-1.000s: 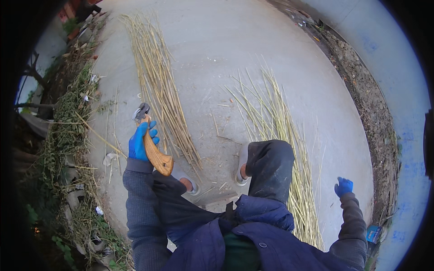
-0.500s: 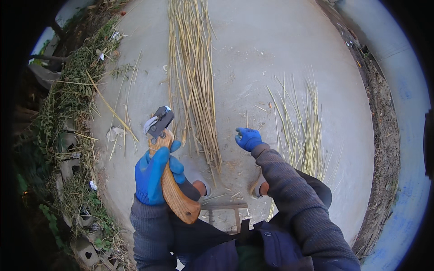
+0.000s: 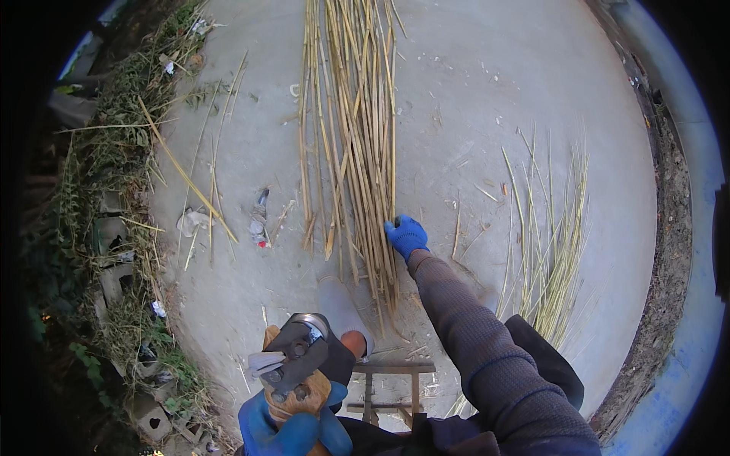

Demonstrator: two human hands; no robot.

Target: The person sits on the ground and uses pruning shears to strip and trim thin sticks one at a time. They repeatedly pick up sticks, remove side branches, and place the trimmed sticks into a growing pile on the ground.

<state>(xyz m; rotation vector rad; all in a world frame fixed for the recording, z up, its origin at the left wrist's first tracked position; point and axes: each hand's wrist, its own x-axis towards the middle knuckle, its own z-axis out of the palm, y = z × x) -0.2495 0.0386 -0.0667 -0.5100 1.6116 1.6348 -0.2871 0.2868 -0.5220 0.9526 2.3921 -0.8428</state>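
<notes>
1. At the far left we note a weedy strip (image 3: 106, 228) with broken blocks and scraps, and loose stalks lying across the bare concrete floor (image 3: 487, 99) beside it.
2. Near, left of centre, the left hand (image 3: 293, 429), in a blue glove, is clenched around the wooden handle of a cutting tool (image 3: 293, 357). Its dark metal head points upward, clear of the floor. We judge the tool rigid and fairly heavy at the head.
3. At centre, a bundle of dry stalks (image 3: 350, 129) lies lengthwise from far to near. The stalks are pale yellow, thin, long and straight, with a smooth, hard skin. We judge them light, stiff and inclined to split or snap if bent, so hold is best taken low, close to the cut ends.
4. The right hand (image 3: 407, 235), also blue-gloved, rests curled on the bundle's near right edge. We cannot tell whether it has closed on a stalk.
5. A small wooden stool (image 3: 391, 380) stands near, below it.
6. At right, a thinner, greener fan of stalks (image 3: 551, 251) lies apart.
</notes>
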